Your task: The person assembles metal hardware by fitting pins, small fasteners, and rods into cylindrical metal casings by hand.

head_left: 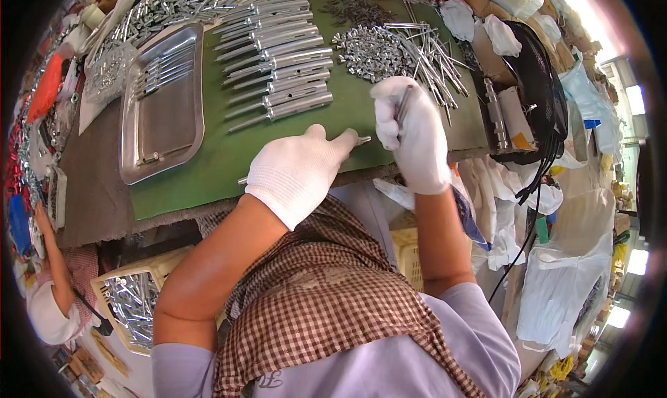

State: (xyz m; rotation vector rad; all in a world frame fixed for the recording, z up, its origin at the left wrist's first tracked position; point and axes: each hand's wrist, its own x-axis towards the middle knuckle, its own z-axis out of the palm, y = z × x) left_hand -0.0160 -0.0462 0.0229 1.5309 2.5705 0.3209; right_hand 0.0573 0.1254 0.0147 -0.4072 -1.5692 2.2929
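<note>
Near the frame's centre, the gloved left hand [299, 172] closes around a metal tube [362, 141] whose tip pokes out at the green mat's [208, 176] front edge. Just right of it, the gloved right hand [410, 134] grips thin metal rods [403, 106] upright. Finished tubes [278, 64] lie in rows above; a steel tray [163, 113] sits at upper left.

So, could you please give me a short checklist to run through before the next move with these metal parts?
1. Left hand grips a metal tube, its tip showing past the fingers: ok.
2. Right hand holds thin rods: ok.
3. Tube tip meets a rod: cannot tell, glove hides it.
4. Finished pieces lie in a neat row on the green mat: ok.
5. Loose rods and small fittings lie within reach: ok.
6. Steel tray has room: ok.
</note>
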